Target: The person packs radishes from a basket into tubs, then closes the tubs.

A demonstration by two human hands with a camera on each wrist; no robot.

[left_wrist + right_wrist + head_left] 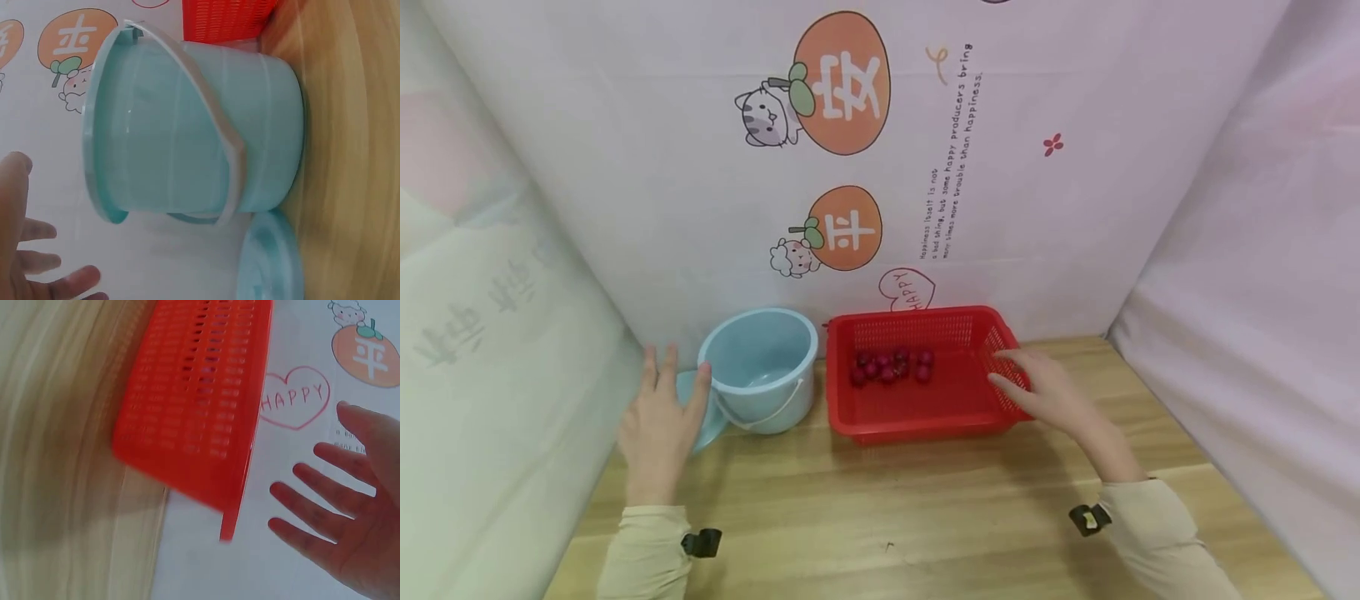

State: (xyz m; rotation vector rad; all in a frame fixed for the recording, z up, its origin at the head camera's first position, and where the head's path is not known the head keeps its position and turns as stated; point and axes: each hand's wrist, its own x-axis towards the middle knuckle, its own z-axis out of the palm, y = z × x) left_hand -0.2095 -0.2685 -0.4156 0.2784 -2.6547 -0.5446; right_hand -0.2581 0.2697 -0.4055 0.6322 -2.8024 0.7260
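Observation:
A light blue bucket (775,408) with a white handle stands left of centre. My left hand (658,417) is spread above a light blue lid (709,427) beside the bucket; in the left wrist view the fingers (39,262) are apart from the bucket (169,131). To the right of the bucket sits a red basket (917,427) holding several dark red round fruits (887,367). Over the basket's right rim hovers my right hand (1048,392), fingers spread; the right wrist view shows this hand (350,512) beside the basket's rim (240,462), holding nothing.
Wooden tabletop (850,517) extends in front of the bucket and basket. A white printed cloth (1000,208) hangs behind them, and pale cloth walls stand at the left and right (1262,333).

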